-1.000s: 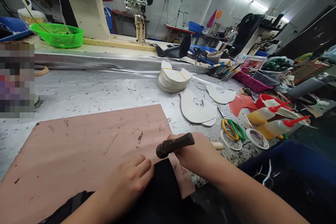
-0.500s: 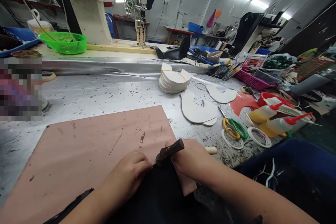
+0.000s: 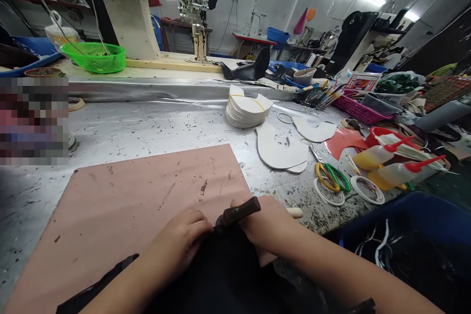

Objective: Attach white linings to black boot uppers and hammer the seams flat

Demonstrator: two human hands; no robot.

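My right hand (image 3: 268,220) is wrapped round a hammer (image 3: 241,210). Its dark metal head shows left of my fingers and the pale handle end sticks out to the right. The hammer's round face rests at the edge of a piece of black material (image 3: 228,265), leather or cloth. Pinching that same edge just left of the hammer head is my left hand (image 3: 180,238), its fingertips partly hidden. Beneath lies a pinkish-brown board (image 3: 147,201) with scuffs, and the black material hangs over its near side.
White curved pieces (image 3: 281,149) lie beyond my right hand, with a banded stack (image 3: 246,110) behind. Scissors (image 3: 331,176), tape rolls (image 3: 368,190) and glue bottles (image 3: 393,174) sit at right. A blue bin (image 3: 412,211) stands low right; a sewing machine (image 3: 147,14) rises behind.
The view has shifted slightly, so the bench items sit a little further right. The hammer head lies about as before against the black edge, and both hands keep their holds.
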